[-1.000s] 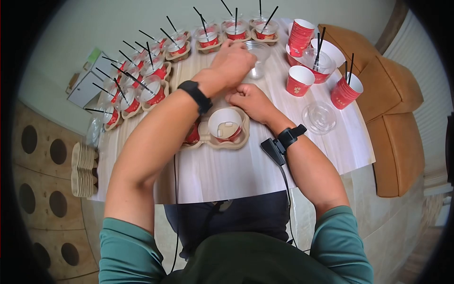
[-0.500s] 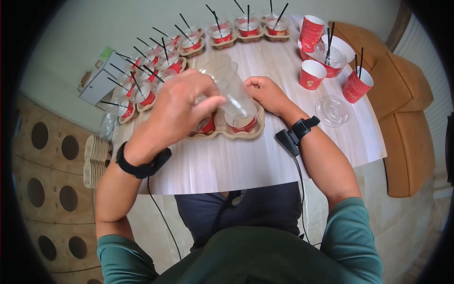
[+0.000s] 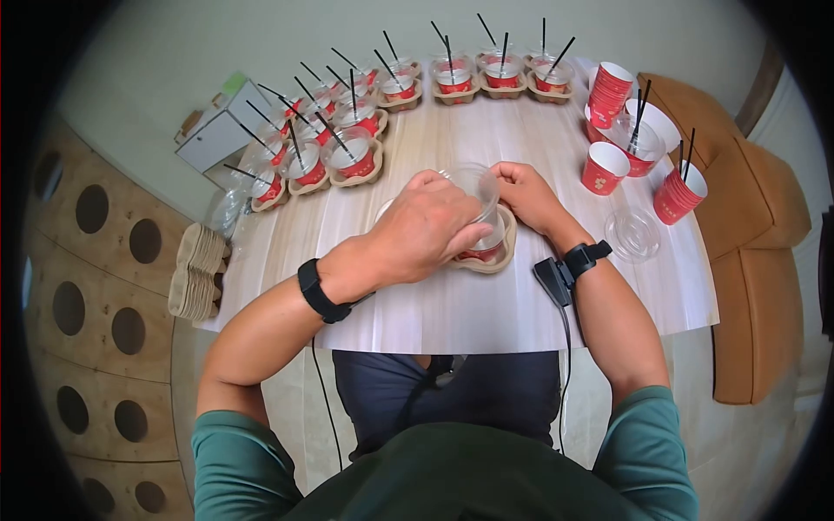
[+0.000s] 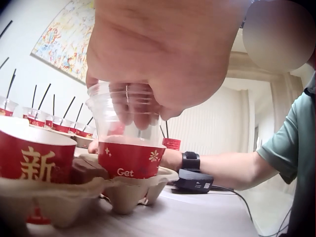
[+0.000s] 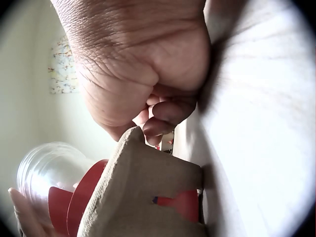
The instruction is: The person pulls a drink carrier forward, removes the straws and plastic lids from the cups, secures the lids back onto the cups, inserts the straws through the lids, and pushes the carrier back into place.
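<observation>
My left hand (image 3: 426, 226) grips a clear plastic cup (image 4: 121, 116) from above, its fingers showing through the clear wall. The cup's lower part sits inside a red paper cup (image 4: 131, 160). That paper cup stands in a cardboard cup carrier (image 3: 499, 259). Beside it in the carrier is a second red paper cup (image 4: 37, 155) with a gold character, hidden by the left hand in the head view. At the carrier's far right side, my right hand (image 3: 532, 198) pinches the rim with curled fingers (image 5: 163, 111).
Filled carriers (image 3: 356, 178) with red cups, clear tops and black straws line the table's left and back. At the right stand a loose red cup (image 3: 605, 169), a cup stack (image 3: 676, 201) and a clear lid (image 3: 632, 234). Spare carriers (image 3: 195, 271) are stacked at the left edge.
My left hand has brought the clear cup from the back of the table down into the right paper cup of the near carrier. The right hand stays at the carrier's side.
</observation>
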